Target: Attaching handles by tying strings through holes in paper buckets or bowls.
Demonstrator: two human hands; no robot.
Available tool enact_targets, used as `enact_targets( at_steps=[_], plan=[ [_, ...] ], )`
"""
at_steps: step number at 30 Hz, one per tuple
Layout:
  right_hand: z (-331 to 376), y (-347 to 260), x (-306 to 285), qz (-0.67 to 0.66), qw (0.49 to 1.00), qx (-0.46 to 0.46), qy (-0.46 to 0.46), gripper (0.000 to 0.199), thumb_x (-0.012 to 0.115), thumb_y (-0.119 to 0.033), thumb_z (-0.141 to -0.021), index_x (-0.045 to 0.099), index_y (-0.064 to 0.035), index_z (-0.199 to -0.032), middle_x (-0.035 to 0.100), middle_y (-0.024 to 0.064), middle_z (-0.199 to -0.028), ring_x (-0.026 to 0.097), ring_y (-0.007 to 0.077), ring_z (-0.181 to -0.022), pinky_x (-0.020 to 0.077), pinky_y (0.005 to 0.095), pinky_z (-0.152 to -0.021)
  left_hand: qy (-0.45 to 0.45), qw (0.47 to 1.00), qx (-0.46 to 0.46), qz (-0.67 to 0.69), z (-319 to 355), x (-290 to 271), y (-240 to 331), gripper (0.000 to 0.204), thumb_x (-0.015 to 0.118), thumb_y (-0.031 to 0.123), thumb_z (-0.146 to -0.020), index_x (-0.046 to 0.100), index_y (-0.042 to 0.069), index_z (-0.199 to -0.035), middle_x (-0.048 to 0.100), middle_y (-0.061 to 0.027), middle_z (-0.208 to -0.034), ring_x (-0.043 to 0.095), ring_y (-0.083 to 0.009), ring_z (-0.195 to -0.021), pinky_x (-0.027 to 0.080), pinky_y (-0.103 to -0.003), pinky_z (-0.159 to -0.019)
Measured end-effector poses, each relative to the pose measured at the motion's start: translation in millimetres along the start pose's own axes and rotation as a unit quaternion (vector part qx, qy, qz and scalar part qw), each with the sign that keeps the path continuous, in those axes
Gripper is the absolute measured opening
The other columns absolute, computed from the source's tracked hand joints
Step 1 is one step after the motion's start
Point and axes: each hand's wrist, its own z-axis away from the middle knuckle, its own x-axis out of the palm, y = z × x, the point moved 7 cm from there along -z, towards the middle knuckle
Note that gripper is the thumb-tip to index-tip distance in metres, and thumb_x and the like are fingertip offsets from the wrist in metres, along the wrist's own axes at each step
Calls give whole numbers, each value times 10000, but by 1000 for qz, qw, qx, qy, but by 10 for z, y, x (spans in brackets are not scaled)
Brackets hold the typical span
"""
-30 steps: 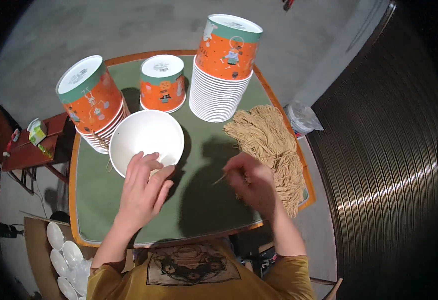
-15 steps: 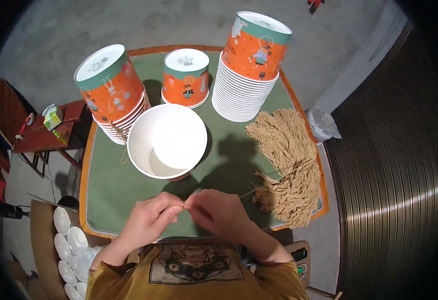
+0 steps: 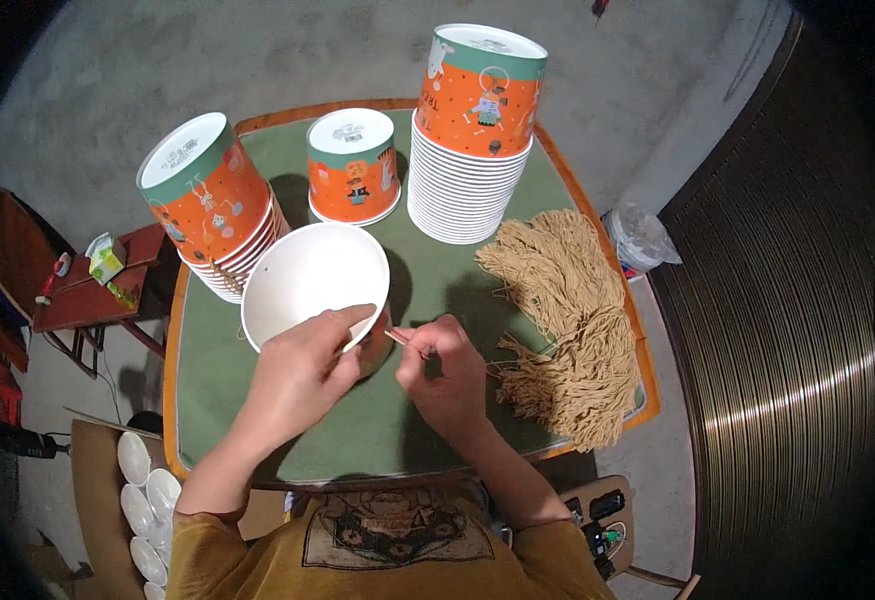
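A white-lined paper bucket (image 3: 308, 265) with an orange outside stands mouth up near the middle of the table, tilted a little. My left hand (image 3: 296, 375) grips its near right rim, fingers reaching inside and thumb outside. A small dark hole shows in its far left wall. Just right of the bucket, my right hand (image 3: 448, 380) pinches the end of a tan cord (image 3: 396, 338) between thumb and fingertips, close to the outer wall. A big bundle of tan cords (image 3: 568, 310) lies to the right of that hand.
Upside-down orange and green buckets stand behind: a left stack (image 3: 213, 200), a single bucket (image 3: 354, 170) and a tall right stack (image 3: 478, 130). They share the green-topped table (image 3: 258, 440). A carton of white round items (image 3: 138, 510) sits lower left; a red bench (image 3: 98, 290) stands farther left.
My hands, earlier together at the cord in front of the bucket, have parted and moved forward. The left has taken the bucket's rim and the bucket leans more; the right holds the cord beside it.
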Motion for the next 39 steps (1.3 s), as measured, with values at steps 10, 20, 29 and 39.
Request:
enact_targets(
  at_steps=[10, 20, 29, 39],
  plan=[
    [-41, -29, 193, 6, 998, 59, -21, 182, 662, -32, -768, 509, -59, -863, 587, 102, -814, 637, 303, -740, 513, 386, -638, 10, 996, -52, 71, 97, -151, -97, 402, 602, 38, -817, 603, 83, -1216, 599, -75, -802, 575, -130, -626, 494, -274, -596],
    [-55, -73, 202, 20, 998, 50, -28, 190, 667, -34, -769, 509, -60, -871, 593, 86, -774, 639, 296, -717, 509, 383, -628, 12, 995, -49, 91, 115, -113, -145, 400, 602, 40, -812, 606, 84, -1209, 582, -54, -756, 547, -116, -585, 470, -264, -566],
    [-56, -39, 202, 41, 997, 58, -41, 196, 676, -55, -777, 519, -62, -894, 601, 85, -781, 639, 295, -730, 508, 390, -638, 2, 996, -44, 76, 106, -79, -80, 405, 602, 40, -807, 602, 85, -1209, 584, -57, -765, 569, -124, -608, 484, -270, -580],
    [64, 46, 180, 83, 990, 84, -71, 193, 677, -64, -778, 535, -80, -907, 612, 83, -800, 630, 273, -725, 509, 385, -648, -130, 984, -60, 105, -67, 43, -115, 255, 536, 203, -947, 591, 119, -1181, 671, -159, -852, 661, -342, -808, 507, -404, -723]
  ],
)
